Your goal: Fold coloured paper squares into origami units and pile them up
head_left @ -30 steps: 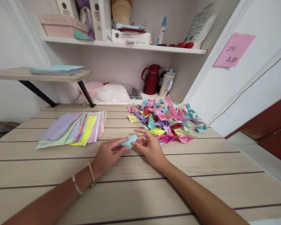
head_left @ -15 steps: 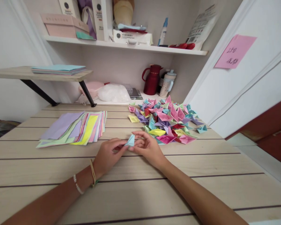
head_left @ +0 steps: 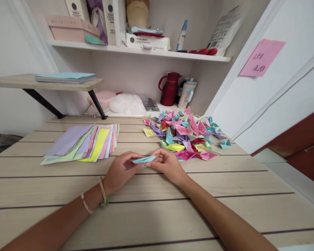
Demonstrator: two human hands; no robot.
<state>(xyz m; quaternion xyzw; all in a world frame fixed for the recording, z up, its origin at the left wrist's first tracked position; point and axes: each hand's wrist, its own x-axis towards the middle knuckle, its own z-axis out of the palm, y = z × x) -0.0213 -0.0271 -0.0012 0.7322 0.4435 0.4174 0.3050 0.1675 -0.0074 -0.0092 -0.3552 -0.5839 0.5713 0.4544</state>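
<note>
Left hand (head_left: 121, 172): half-curled, my thumb and fingers pinching the left end of a light-blue folded paper (head_left: 143, 159). Right hand (head_left: 170, 167): fingers bent inward, thumb and fingertips grasping the right end of the same piece. Some fingers are hidden behind it, so their exact contact cannot be told. The paper is long and narrow from my view, roughly level, tapering to a point at the right.

Edges and room: planks of the table (head_left: 146, 216) show between my forearms and toward me. To the left, a fanned stack of coloured paper (head_left: 70, 141) lies near my left hand but apart from it. Just beyond my right hand sits a heap of folded paper boats (head_left: 184, 130), the tighter side for movement. One teal boat (head_left: 225, 144) lies at the heap's right, near the table's right edge.

Position: the blue paper is between my two hands, in front of the heap and right of the stack. Whether its underside touches the table: cannot tell.
</note>
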